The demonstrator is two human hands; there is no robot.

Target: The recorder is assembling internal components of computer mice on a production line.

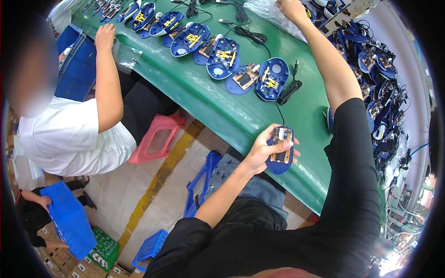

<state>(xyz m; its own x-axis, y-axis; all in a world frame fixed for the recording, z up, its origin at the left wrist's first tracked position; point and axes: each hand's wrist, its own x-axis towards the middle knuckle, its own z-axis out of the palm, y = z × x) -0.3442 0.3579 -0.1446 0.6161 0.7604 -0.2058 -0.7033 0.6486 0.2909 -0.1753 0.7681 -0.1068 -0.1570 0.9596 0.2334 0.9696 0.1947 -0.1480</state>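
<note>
My left hand (257,154) is closed around a blue mouse base (278,167) with a brown circuit board facing up. The thumb lies across the board, and a black cable leads away from the base's far end. My right hand (292,10) reaches to the far edge of the view, beside clear plastic film (271,17) and a blue shell with yellow parts (309,14). Its fingertips are cut off, so their grip is hidden. Beyond my left hand lies an opened mouse shell (272,78) with yellow parts, next to another base with its board (244,79).
Several opened mice (190,39) line the green table (199,99) toward the left. Heaped mouse parts (378,65) fill the right side behind a metal edge (347,17). A co-worker (76,134) sits at left near a pink stool (157,139); another person holds a blue crate (69,217).
</note>
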